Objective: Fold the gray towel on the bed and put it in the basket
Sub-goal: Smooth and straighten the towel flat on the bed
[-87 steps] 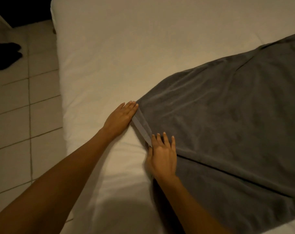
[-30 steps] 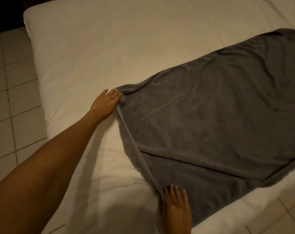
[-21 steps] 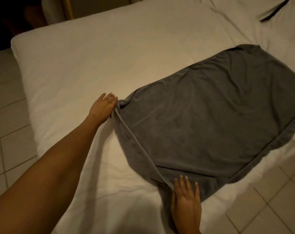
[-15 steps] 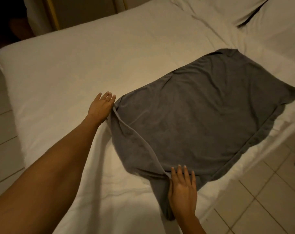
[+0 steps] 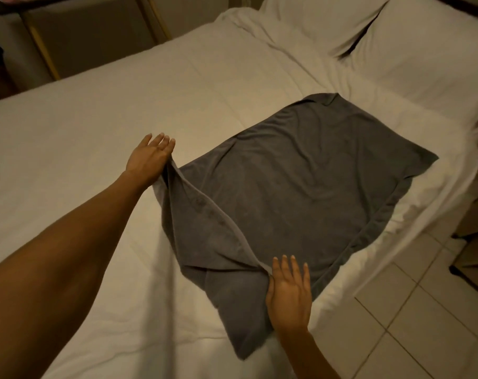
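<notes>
The gray towel (image 5: 300, 187) lies spread on the white bed (image 5: 82, 146), doubled over, its far end near the pillows. My left hand (image 5: 150, 157) pinches the towel's far near-side corner, fingers stretched out, thumb underneath. My right hand (image 5: 288, 294) pinches the other corner of the same edge close to me. Between the two hands the edge is lifted off the mattress in a raised ridge. A lower layer of the towel hangs out beneath my right hand toward the bed's front. No basket is in view.
Two white pillows (image 5: 396, 42) lie at the head of the bed on the right. Tiled floor (image 5: 423, 324) shows at the lower right beside the bed. A dark wall with a yellowish frame (image 5: 41, 47) stands behind the bed's far side.
My hands have drawn apart along the towel's edge, the right one coming toward me. The edge now rises off the bed between them. The view has swung toward the pillows.
</notes>
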Demonstrator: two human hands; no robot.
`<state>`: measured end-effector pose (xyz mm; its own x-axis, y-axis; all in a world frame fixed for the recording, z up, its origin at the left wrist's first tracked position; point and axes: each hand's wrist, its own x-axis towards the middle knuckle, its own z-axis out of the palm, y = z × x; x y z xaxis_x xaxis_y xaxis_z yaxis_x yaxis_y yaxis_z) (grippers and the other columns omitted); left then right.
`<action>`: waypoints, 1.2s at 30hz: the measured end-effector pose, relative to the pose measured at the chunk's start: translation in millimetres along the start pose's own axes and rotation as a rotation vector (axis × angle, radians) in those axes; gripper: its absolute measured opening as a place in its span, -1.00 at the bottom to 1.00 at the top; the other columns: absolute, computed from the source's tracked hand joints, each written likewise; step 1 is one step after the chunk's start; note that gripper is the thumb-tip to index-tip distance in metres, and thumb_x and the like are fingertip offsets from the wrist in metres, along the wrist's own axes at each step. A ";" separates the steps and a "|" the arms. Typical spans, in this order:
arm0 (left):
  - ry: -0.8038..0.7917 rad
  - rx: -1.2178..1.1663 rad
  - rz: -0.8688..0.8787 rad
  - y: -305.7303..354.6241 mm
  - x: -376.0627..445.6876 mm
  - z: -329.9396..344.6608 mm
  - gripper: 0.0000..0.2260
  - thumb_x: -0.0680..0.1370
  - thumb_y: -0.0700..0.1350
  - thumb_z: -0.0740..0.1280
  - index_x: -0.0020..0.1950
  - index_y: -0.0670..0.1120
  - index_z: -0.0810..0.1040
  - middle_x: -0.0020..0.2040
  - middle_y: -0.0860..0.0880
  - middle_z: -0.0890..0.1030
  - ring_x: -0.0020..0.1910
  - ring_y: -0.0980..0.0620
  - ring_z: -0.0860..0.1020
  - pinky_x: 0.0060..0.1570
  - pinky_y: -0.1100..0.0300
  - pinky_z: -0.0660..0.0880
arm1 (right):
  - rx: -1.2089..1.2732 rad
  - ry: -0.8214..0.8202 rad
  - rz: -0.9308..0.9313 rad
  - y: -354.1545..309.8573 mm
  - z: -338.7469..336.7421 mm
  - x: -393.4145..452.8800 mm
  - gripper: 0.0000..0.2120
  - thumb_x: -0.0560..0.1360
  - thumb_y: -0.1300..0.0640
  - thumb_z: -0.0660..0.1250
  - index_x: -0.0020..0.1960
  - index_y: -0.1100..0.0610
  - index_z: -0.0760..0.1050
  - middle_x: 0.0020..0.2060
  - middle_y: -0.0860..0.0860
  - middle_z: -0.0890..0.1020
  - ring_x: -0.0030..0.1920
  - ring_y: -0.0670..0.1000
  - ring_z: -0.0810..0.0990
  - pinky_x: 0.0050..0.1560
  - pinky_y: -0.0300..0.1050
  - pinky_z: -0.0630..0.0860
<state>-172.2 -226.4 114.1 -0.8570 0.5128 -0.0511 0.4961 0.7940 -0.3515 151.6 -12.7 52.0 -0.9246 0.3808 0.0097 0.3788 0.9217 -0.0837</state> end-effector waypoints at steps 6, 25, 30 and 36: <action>-0.026 0.014 -0.025 36.4 54.5 -28.7 -0.47 0.61 -0.19 0.20 0.53 -0.18 0.06 0.53 -0.17 0.20 0.53 -0.11 0.14 0.51 0.00 0.03 | 0.062 0.007 0.014 52.6 -5.4 43.1 -0.53 0.36 0.14 0.04 0.03 0.25 0.65 0.00 0.18 0.69 0.10 0.21 0.64 0.27 0.12 0.20; -0.092 0.026 0.017 164.0 203.0 -49.7 -0.53 0.65 -0.21 0.02 0.55 -0.15 0.00 0.55 -0.14 0.13 0.55 -0.07 0.06 0.52 0.00 -0.04 | 0.002 0.062 0.032 192.4 0.0 168.8 -0.63 0.42 0.15 0.15 0.06 0.24 0.64 0.04 0.17 0.68 0.16 0.21 0.60 0.29 0.20 0.34; -0.089 0.005 -0.005 178.0 245.1 -48.6 -0.54 0.65 -0.19 0.05 0.54 -0.15 0.03 0.55 -0.13 0.16 0.54 -0.08 0.09 0.52 -0.01 -0.02 | 0.013 -0.018 0.049 218.1 0.9 206.2 -0.58 0.20 0.24 0.59 0.04 0.27 0.64 0.02 0.21 0.68 0.13 0.24 0.61 0.19 0.28 0.44; -0.108 -0.005 -0.032 195.7 296.0 -49.9 -0.52 0.64 -0.16 0.10 0.54 -0.14 0.04 0.54 -0.13 0.17 0.54 -0.09 0.10 0.51 -0.04 0.01 | 0.034 -0.022 0.057 257.3 7.0 256.2 -0.67 0.27 0.28 0.52 0.03 0.29 0.64 0.01 0.24 0.68 0.11 0.28 0.61 0.16 0.31 0.45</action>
<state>-321.8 97.1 76.9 -0.8824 0.4490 -0.1408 0.4686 0.8110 -0.3502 11.9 321.5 26.1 -0.9023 0.4307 -0.0182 0.4297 0.8953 -0.1171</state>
